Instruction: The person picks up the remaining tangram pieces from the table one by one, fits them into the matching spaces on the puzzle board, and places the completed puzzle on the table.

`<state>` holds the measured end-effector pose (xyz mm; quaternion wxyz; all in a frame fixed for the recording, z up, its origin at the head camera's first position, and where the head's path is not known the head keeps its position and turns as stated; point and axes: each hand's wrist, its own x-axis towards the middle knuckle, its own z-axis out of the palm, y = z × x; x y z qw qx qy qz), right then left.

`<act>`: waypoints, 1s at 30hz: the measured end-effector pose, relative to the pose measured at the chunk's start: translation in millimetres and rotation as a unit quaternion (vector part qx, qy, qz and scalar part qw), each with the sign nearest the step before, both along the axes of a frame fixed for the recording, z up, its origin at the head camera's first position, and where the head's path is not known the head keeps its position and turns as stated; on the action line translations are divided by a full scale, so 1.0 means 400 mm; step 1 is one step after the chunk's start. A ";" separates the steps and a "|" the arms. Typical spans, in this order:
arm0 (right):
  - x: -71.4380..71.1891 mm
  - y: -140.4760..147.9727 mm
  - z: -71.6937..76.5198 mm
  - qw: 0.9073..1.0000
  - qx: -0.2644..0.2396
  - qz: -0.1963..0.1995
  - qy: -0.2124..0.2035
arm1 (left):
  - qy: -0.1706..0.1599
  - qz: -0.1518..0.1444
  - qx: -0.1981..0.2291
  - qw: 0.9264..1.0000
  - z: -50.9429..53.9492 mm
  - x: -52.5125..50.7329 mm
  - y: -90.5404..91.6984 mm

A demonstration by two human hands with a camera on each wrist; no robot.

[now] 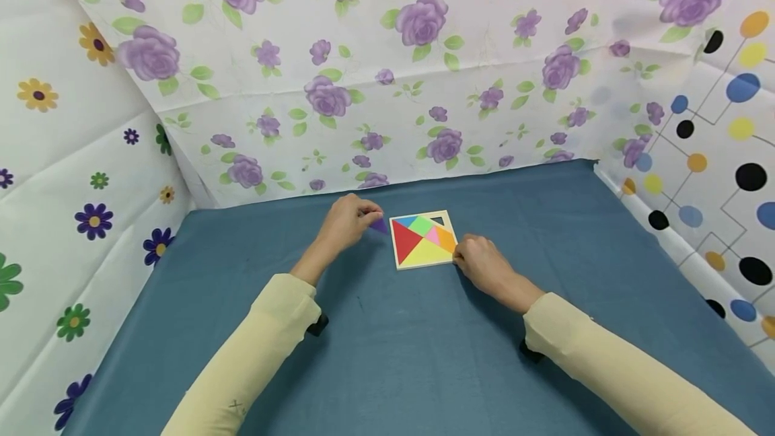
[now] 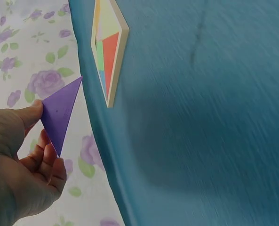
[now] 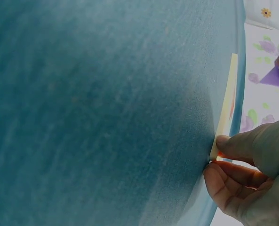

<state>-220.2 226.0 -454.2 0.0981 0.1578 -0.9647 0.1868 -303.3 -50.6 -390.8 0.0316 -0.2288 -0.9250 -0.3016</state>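
My left hand (image 1: 348, 222) pinches a purple triangular tangram piece (image 2: 61, 113) between thumb and fingers, lifted just left of the tangram board (image 1: 425, 265). That square board has a pale wooden rim and lies on the blue cloth. Inside it are a red triangle (image 1: 404, 241), a yellow triangle (image 1: 426, 256), a green square (image 1: 420, 225), and pink, orange and blue pieces. A pale corner at its upper right shows a dark triangular patch (image 1: 437, 221). My right hand (image 1: 484, 262) grips the board's near right corner, thumb on top in the right wrist view.
Blue cloth (image 1: 387, 355) covers the table around the board. Behind it hangs a white sheet with purple roses (image 1: 327, 96). Patterned sheets also hang at the left (image 1: 36, 173) and right (image 1: 720, 173) sides.
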 end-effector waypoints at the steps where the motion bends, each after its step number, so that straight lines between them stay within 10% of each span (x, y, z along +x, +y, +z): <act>1: 0.000 0.000 0.000 1.000 -0.001 0.001 0.000 | 0.001 -0.002 0.001 1.000 -0.001 -0.002 0.008; 30: 0.005 0.000 0.002 1.000 -0.001 0.000 0.010 | -0.035 -0.020 0.029 0.999 -0.037 -0.054 0.149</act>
